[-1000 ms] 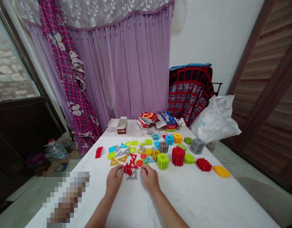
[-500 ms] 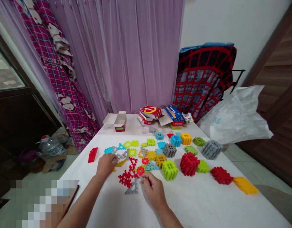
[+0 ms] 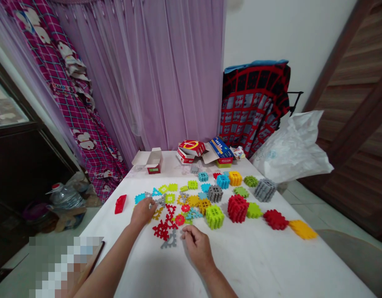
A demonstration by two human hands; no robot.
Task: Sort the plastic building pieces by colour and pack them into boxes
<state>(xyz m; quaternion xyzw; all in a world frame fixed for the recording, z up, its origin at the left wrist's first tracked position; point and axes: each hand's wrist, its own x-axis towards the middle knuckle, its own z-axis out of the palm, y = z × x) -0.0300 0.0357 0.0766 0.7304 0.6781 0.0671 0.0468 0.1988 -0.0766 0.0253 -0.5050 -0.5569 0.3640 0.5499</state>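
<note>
My left hand [image 3: 142, 212] is over the left part of the spread of plastic toothed building pieces. Its fingers are bent down close to a yellow piece [image 3: 157, 213] and some grey ones; whatever the fingertips pinch is hidden. Closer to me, my right hand [image 3: 198, 248] rests on the white tabletop with its fingers curled in and nothing visible in them. Between the two hands lie joined red triangular pieces [image 3: 161, 229], a grey triangular piece [image 3: 169, 240] and a small red gear [image 3: 180, 219]. A light blue piece [image 3: 193, 213] lies beyond my right hand.
Stacked blocks fill the right side: lime green [image 3: 215, 217], red [image 3: 237, 208], dark grey [image 3: 215, 193] and grey [image 3: 265, 190]. A red piece [image 3: 120, 204] lies far left. Opened cartons [image 3: 191, 149] stand at the back; a white plastic bag [image 3: 293, 149] is beyond the right edge.
The camera has turned slightly right, so the table's things appear further left. My left hand has shifted a little right over the pieces. My right hand stays curled in about the same place.
</note>
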